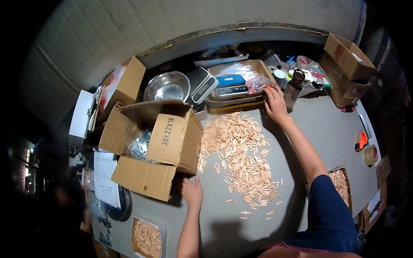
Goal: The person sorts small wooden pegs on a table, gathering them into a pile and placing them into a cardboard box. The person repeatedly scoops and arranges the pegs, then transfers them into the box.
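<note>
a small box (147, 237) of wooden dowels sat at the lower left. the left hand (192, 192) lay open, flat beside the large open carton (165, 144) holding plastic bags. loose dowels (241, 157) covered the table (327, 129). the right hand (275, 103), fingers spread, touched the shallow box (258, 68) holding two scales.

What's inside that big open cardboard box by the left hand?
Inside the box, near the left hand, clear plastic bags show through the opening. Their contents are too blurred to tell, and the flaps cover the rest of the inside.
</note>
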A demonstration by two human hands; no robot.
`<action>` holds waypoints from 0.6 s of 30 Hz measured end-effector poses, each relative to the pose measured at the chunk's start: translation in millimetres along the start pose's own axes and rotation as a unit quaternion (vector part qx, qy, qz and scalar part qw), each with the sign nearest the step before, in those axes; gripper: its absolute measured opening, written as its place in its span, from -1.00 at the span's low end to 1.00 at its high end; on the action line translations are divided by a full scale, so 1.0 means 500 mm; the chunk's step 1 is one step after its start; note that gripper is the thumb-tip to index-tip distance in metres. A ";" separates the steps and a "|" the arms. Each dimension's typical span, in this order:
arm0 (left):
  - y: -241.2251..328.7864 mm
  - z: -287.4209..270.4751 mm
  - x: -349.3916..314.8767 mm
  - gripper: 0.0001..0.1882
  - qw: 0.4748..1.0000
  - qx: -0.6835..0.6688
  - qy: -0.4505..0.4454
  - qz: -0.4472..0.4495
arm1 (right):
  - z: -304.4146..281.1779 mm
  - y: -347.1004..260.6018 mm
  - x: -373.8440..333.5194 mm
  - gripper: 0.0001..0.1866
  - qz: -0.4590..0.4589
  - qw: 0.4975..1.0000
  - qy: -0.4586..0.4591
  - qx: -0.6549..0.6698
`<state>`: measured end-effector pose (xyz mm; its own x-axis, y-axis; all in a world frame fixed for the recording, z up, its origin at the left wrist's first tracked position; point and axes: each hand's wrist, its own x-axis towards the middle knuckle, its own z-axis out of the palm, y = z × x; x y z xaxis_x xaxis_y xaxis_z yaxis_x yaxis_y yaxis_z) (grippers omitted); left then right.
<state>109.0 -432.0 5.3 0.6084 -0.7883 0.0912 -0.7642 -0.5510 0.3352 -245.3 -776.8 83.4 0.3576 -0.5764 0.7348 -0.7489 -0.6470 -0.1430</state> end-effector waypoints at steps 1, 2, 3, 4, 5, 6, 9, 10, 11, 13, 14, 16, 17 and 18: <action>0.002 -0.002 0.001 -0.39 1.000 -0.003 -0.007 -0.001 | 0.003 0.001 -0.005 -0.41 0.001 1.000 0.000 0.000; 0.003 -0.003 0.000 -0.39 1.000 -0.006 -0.015 -0.002 | 0.005 0.002 -0.011 -0.40 0.002 1.000 0.000 0.001; 0.001 0.000 -0.001 -0.39 1.000 -0.009 -0.008 0.001 | 0.007 0.003 -0.016 -0.39 0.003 1.000 -0.001 0.002; 0.000 0.003 -0.001 -0.39 1.000 -0.011 -0.002 0.004 | 0.009 0.005 -0.021 -0.39 0.004 1.000 0.001 0.002; -0.001 0.003 0.000 -0.39 1.000 -0.013 0.006 0.007 | 0.009 0.002 -0.021 -0.39 0.005 1.000 0.003 0.003; -0.002 0.002 -0.001 -0.39 1.000 -0.011 0.002 0.005 | 0.009 -0.001 -0.021 -0.39 0.006 1.000 0.005 0.004; -0.002 -0.001 -0.002 -0.39 1.000 -0.006 -0.008 0.001 | 0.003 -0.005 -0.022 -0.42 0.007 1.000 0.017 0.012; -0.001 -0.002 -0.001 -0.39 1.000 -0.004 -0.011 -0.001 | 0.002 -0.006 -0.022 -0.46 0.009 1.000 0.018 0.008; 0.001 -0.002 -0.001 -0.39 1.000 -0.003 -0.014 -0.002 | 0.000 -0.005 -0.025 -0.51 0.010 1.000 0.020 0.002; 0.003 -0.001 -0.001 -0.40 1.000 -0.004 -0.009 0.005 | -0.002 -0.003 -0.032 -0.58 0.010 1.000 -0.002 0.015; 0.002 0.000 -0.002 -0.40 1.000 -0.005 -0.007 0.008 | -0.003 -0.007 -0.038 -0.62 0.008 0.999 -0.026 0.034; -0.001 0.001 -0.002 -0.40 1.000 -0.005 -0.003 0.005 | 0.011 -0.025 -0.044 -0.69 -0.022 0.994 -0.045 0.100; -0.002 0.000 -0.003 -0.40 1.000 -0.005 -0.001 0.004 | 0.024 -0.043 -0.047 -0.70 -0.029 0.988 -0.075 0.132; -0.003 0.000 -0.003 -0.40 1.000 -0.001 -0.002 0.003 | 0.038 -0.065 -0.048 -0.71 -0.035 0.980 -0.105 0.164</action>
<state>109.3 -430.1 4.7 0.6034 -0.7926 0.0884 -0.7671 -0.5465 0.3359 -218.8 -751.5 57.8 0.5346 -0.5923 0.6029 -0.5116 -0.7946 -0.3270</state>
